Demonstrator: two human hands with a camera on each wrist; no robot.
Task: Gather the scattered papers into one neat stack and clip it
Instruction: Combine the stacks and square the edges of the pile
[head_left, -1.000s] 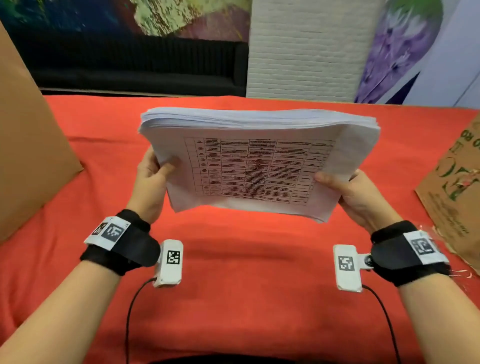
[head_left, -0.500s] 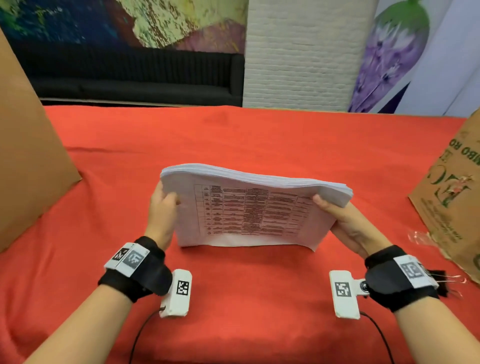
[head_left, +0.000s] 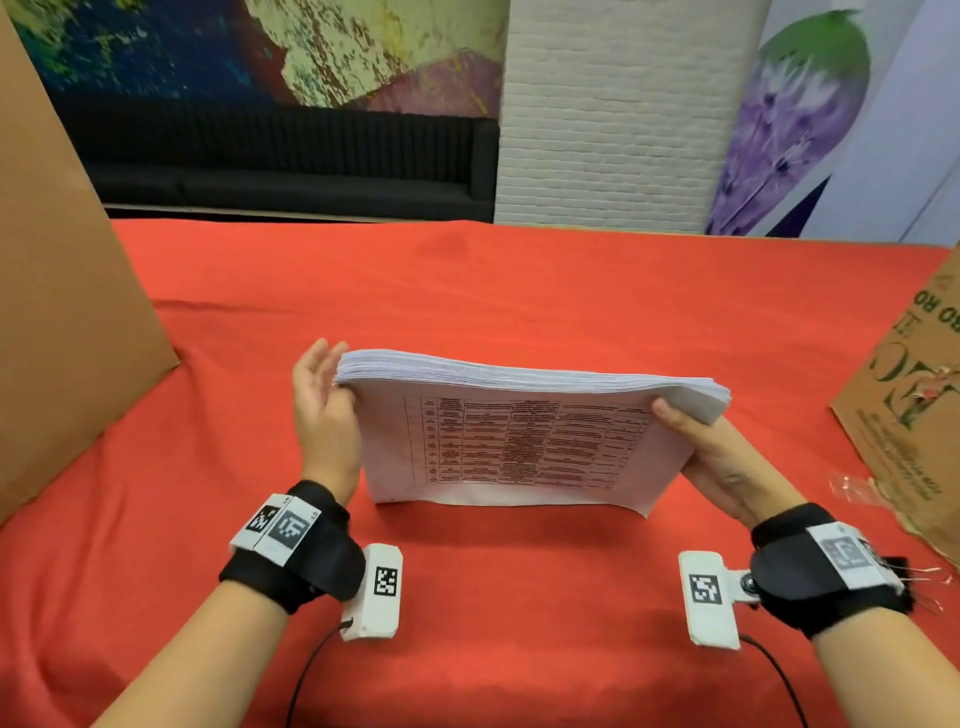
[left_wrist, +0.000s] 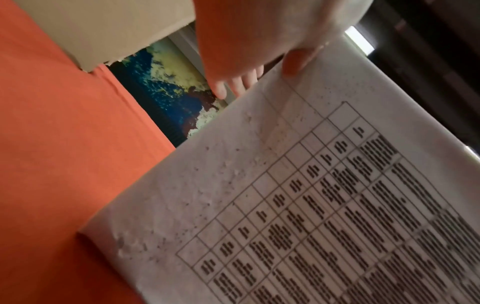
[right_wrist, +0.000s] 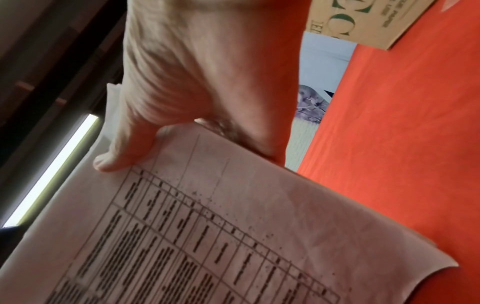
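A thick paper stack with a printed table on its front sheet stands on its long edge on the red cloth, leaning back a little. My right hand grips its right end, thumb on the front sheet and fingers hidden behind. My left hand lies flat against the stack's left edge with fingers straight and the thumb tip touching the front sheet. A black binder clip with wire handles lies on the cloth, half hidden behind my right wrist band.
A tall brown cardboard sheet stands at the left. A printed cardboard box stands at the right, with a scrap of clear plastic in front of it. Red cloth stretches behind the stack to the table's far edge.
The stack came down from the air and now stands on the cloth. My left hand's fingers have straightened from gripping the left edge; the right hand keeps its grip.
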